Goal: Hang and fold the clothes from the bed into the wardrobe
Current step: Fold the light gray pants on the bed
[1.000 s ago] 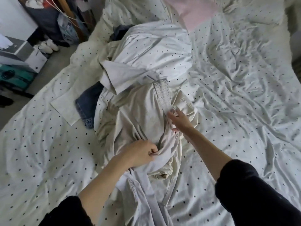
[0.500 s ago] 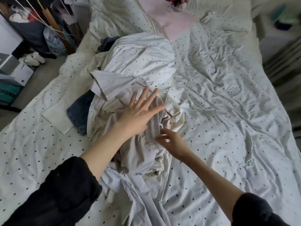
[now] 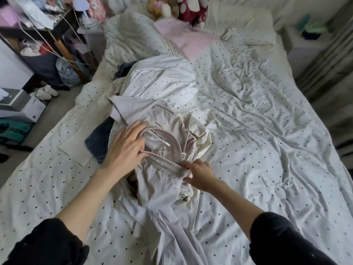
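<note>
Left hand [image 3: 127, 148], splayed above pile half-second earlier, dropped onto pale beige elastic-waist trousers [image 3: 162, 161] atop bed heap, fingers hooking waistband; right hand [image 3: 198, 174] pinched opposite edge. Garment apparently picked out for lifting.

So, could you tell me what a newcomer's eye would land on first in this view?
First, the two bare hands mid-bed: the left hand and the right hand both grip the elastic waistband of a pale garment atop the clothes pile. Then the dotted bedsheet all around, and the pink cloth near the head of the bed.
</note>
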Demonstrator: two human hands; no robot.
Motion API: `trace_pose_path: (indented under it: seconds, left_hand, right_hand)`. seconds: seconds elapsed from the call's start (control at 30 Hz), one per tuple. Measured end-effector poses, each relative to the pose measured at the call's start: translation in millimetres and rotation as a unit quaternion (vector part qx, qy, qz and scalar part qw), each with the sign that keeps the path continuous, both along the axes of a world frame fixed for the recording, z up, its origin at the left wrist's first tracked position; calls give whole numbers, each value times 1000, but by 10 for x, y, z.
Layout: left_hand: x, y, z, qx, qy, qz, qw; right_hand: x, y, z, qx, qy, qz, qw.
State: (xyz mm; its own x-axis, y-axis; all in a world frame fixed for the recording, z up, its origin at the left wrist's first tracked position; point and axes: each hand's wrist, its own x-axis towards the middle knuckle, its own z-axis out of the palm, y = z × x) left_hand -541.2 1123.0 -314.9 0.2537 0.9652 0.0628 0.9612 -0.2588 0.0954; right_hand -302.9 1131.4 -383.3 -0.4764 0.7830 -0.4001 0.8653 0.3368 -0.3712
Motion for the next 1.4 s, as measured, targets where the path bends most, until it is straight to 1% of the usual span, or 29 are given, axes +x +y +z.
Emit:
trace_pose_path:
  seconds: [0.1, 0.17, 0.27, 0.3, 0.4, 0.5, 0.57, 0.63, 0.67, 0.73, 0.8, 0.87, 1.0, 1.07, 1.1, 1.17, 1.27, 1.3, 1.4]
  left_hand:
    - [-142, -125, 40, -12, -9, 23, 1000]
    - [-215, -177, 39, -26, -27, 51, 998]
    - [-271, -291, -56, -80, -47, 70, 993]
    - [-275, -335, -103, -91, -47, 74, 992]
    - [-235, -434, -243, -95, -48, 80, 991]
    - [-140, -395, -352, -74, -3, 55, 996]
    - [-69, -323, -364, -75, 11, 68, 995]
    - [-58, -258, -347, -89, -26, 86, 992]
    - [-65, -245, -329, -86, -59, 90, 991]
    - [-115, -276, -335, -57, -140, 93, 984]
    - [-190, -399, -391, -44, -197, 84, 976]
    - [-261, -575, -439, -34, -211, 71, 974]
    - [-366, -776, -440, -18, -197, 100, 975]
    - [-413, -751, -364, 6, -182, 108, 977]
    - [-436, -726, -321, 19, -179, 110, 978]
    - [-485, -668, -243, 33, -176, 114, 977]
    - [-478, -604, -127, 45, -199, 132, 970]
    - [-456, -585, -99, 49, -211, 140, 966]
    - [-238, -482, 78, 67, -250, 147, 955]
  right_hand:
    - [-3, 37, 39, 15, 24, 4, 1000]
    - [40, 17, 127, 53, 54, 4, 997]
    - [230, -66, 257, 136, 140, -43, 980]
    - [321, -87, 285, 133, 137, -64, 980]
    - [554, -198, 297, 100, 83, -94, 987]
    - [631, -312, 244, 85, 95, -77, 989]
    - [614, -358, 235, 41, 97, -65, 992]
    - [574, -378, 247, -26, 104, -85, 991]
    - [552, -394, 247, -55, 111, -107, 986]
    - [507, -400, 224, -73, 114, -170, 976]
    - [487, -355, 149, -46, 85, -242, 965]
    - [457, -294, 73, -43, 15, -281, 959]
    - [310, -194, -42, -86, -130, -255, 954]
    - [265, -143, -46, -75, -164, -241, 954]
    - [276, -116, -26, -73, -166, -249, 951]
    - [348, -66, 35, -72, -136, -285, 946]
    - [565, 24, 173, -59, -25, -375, 925]
    - [632, 62, 216, -65, 27, -412, 908]
    - [888, 128, 525, -94, 192, -502, 838]
